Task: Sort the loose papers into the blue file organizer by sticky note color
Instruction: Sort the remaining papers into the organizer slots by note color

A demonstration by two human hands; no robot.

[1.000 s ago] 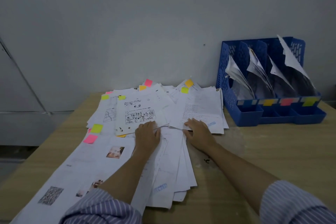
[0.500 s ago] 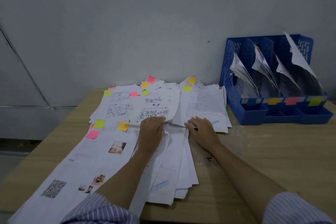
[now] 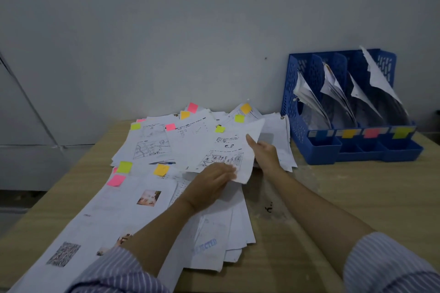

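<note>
Only the head view here, so everything is placed off the blue file organizer [image 3: 352,112], which stands at the back right of the surface [image 3: 333,209], close to the wall.

Progress: all four of its slots already hold leaning sheets, and the front lip carries blue, orange, pink and green-yellow tags. Still, I'd say this is nowhere near done, because a big heap of loose papers [image 3: 152,197] sprawls left of the organizer, dotted with pink, orange and green-yellow notes.

Both hands are on one sheet with a green-yellow note [image 3: 220,129], raised just left of the organizer. The left hand [image 3: 209,183] has its fingers curled round the sheet's near edge; the right hand [image 3: 264,152] pinches its right edge, thumb on top.

Room: bare wood lies between the heap and the organizer, and in front of it, so the path looks open. The heap's near-left corner hangs over the surface edge, so it could slide off, I reckon.
</note>
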